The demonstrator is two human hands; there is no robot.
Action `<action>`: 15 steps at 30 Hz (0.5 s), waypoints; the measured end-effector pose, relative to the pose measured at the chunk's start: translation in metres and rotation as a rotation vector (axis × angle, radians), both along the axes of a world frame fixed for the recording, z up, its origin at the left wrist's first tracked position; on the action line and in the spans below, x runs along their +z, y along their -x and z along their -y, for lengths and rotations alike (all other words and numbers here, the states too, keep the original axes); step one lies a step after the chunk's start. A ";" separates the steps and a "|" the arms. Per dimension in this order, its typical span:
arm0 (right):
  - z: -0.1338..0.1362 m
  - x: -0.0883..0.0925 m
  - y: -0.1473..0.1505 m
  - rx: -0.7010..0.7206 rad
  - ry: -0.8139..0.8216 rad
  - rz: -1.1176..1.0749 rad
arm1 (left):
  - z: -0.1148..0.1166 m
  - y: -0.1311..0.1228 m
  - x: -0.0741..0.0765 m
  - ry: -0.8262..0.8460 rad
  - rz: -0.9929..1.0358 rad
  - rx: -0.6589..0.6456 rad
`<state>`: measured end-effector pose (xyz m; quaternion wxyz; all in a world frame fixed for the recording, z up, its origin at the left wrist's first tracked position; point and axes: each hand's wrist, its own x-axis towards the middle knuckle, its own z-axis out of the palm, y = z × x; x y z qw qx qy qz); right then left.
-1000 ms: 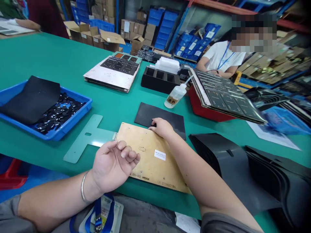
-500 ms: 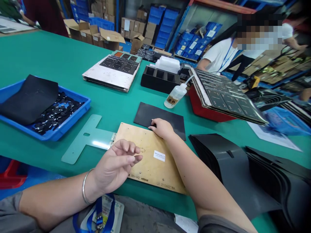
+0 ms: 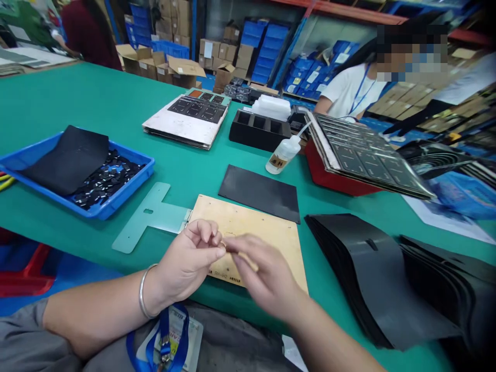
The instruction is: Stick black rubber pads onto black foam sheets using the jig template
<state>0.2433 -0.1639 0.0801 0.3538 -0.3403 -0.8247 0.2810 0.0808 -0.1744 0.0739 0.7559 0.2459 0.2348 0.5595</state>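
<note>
My left hand [image 3: 194, 258] is held above the left part of a wooden board [image 3: 271, 232], thumb and fingertips pinched together; whatever lies between them is too small to make out. My right hand [image 3: 267, 268], blurred by motion, meets those fingertips over the board, its fingers hiding anything they hold. A green T-shaped plate [image 3: 155, 217] is joined to the board's left edge. Just behind the board lies a flat black sheet [image 3: 259, 191].
A blue tray [image 3: 112, 209] of small black pieces sits left. Behind are a squeeze bottle [image 3: 282, 154], a black box [image 3: 258, 132] and stacked panels [image 3: 186, 129]. Black sheets [image 3: 372, 268] lie right, near a red bin [image 3: 329, 173]. A person [image 3: 344, 93] is across the table.
My right hand has left the far edge of the board and come back to my left hand's fingertips. My left hand's fingers have closed together. The view has shifted slightly.
</note>
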 end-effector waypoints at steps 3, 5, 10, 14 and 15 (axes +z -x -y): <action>0.037 0.000 0.004 0.024 -0.055 -0.053 | 0.004 -0.005 0.001 -0.035 -0.004 -0.025; 0.046 -0.003 0.002 -0.013 -0.040 -0.091 | 0.007 -0.009 0.002 -0.045 -0.012 -0.052; 0.056 -0.006 -0.009 0.030 0.149 -0.275 | 0.017 -0.016 0.001 -0.064 -0.011 -0.128; 0.067 -0.011 -0.013 0.051 0.313 -0.435 | 0.024 -0.019 0.001 -0.127 -0.029 -0.159; 0.069 -0.013 -0.014 0.049 0.354 -0.481 | 0.025 -0.020 0.001 -0.149 -0.045 -0.154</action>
